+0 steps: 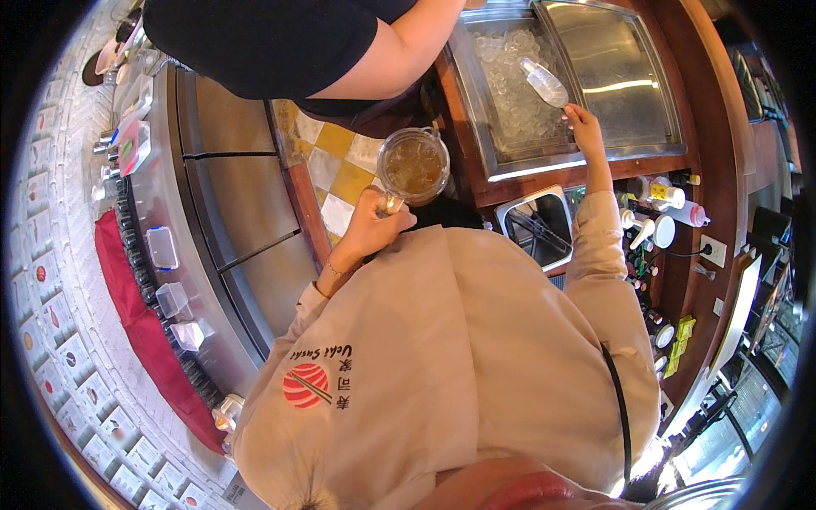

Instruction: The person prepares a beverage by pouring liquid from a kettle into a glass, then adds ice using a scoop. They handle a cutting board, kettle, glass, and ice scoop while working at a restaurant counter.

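My left hand (376, 218) grips the handle of a clear pitcher (414, 167) that holds an amber-brown drink with ice in it. The pitcher is in front of my chest, above the checkered floor. Off to the right, my right hand (581, 124) holds a clear ice scoop (546, 84) by its end, with the scoop over the ice cubes (510, 95) in a metal ice bin (491, 153). One half of the bin is uncovered, while a steel lid (621, 80) covers the other half.
A co-worker in a black shirt (261, 44) stands close ahead, one arm reaching towards the bin. A small metal sink (535, 229) and several bottles (663, 191) are at the right. Along the left runs a steel counter (172, 217) with plastic containers (162, 248) and red cloth (146, 331).
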Demonstrator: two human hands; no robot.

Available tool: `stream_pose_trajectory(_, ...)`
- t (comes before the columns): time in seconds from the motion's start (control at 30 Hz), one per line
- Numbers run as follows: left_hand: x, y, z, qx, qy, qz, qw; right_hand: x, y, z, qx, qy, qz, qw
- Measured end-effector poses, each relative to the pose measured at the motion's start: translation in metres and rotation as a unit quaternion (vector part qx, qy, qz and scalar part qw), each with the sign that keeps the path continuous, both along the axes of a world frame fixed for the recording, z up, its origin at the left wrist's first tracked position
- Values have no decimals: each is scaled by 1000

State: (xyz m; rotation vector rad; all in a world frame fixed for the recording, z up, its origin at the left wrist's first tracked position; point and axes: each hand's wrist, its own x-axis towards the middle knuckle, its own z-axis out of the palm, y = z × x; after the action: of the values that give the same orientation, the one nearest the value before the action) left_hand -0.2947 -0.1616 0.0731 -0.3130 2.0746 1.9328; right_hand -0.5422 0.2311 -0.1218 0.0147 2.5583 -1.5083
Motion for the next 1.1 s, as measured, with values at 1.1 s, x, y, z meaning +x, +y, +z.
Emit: stream_pose_trajectory(1.1, -24, 9, -1, -57, -29, -60, 996, 61, 39, 58, 139, 30, -13, 990)
